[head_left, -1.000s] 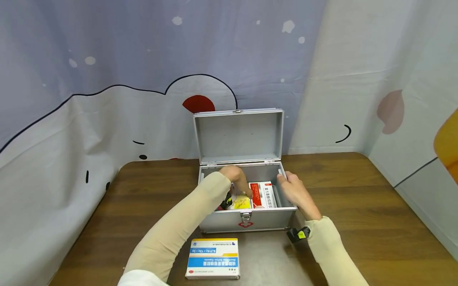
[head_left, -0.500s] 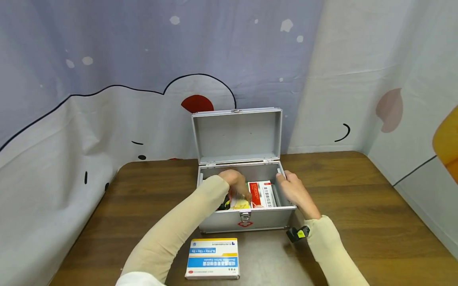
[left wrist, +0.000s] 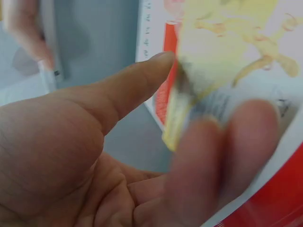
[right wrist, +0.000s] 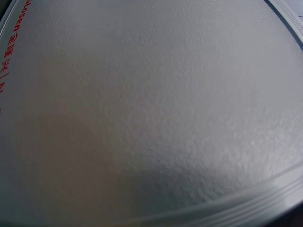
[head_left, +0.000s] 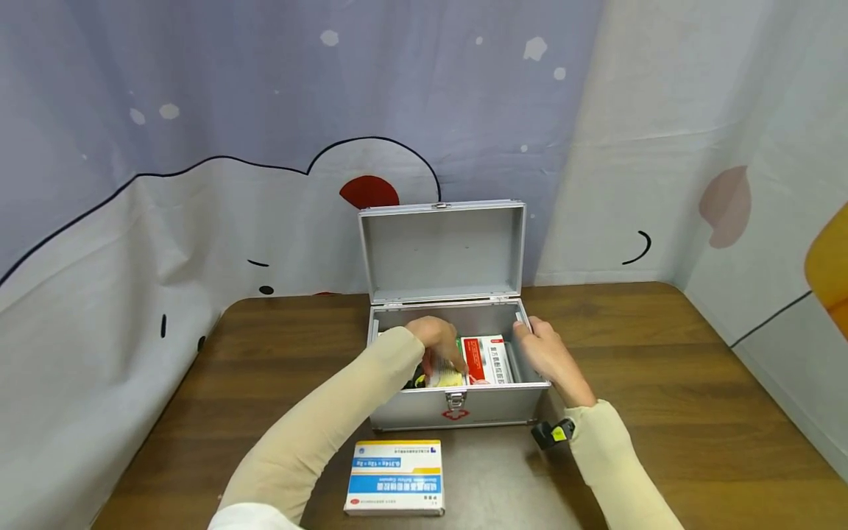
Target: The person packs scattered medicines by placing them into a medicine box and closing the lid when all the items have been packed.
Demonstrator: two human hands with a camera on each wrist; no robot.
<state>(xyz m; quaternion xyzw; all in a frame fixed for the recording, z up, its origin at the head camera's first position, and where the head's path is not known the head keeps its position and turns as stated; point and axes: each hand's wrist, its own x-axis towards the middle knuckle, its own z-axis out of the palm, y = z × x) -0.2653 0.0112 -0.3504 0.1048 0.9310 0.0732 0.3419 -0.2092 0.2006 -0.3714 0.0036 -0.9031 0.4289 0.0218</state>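
A silver metal first-aid case [head_left: 411, 411] stands on the table with its lid up. My left hand [head_left: 437, 342] reaches down inside it and pinches a yellow-and-white medicine box [head_left: 447, 378]. In the left wrist view my thumb lies against one edge of that medicine box [left wrist: 213, 42], and two blurred fingertips cover its printed face. Beside it sits a red-and-white medicine box [head_left: 486, 361]. My right hand [head_left: 546, 357] grips the case's right side wall, thumb inside the rim; the right wrist view shows only the case's outer side panel [right wrist: 156, 104].
A blue-and-white capsule box [head_left: 394, 478] lies flat on the wooden table [head_left: 629, 353] in front of the case. Left of the pinched box, other items in the case are mostly hidden by the left hand. A printed curtain [head_left: 218, 81] hangs behind the table.
My left hand has shifted slightly inside the case, and the yellow-and-white medicine box has tilted a little beneath it. The right hand keeps its hold on the case wall.
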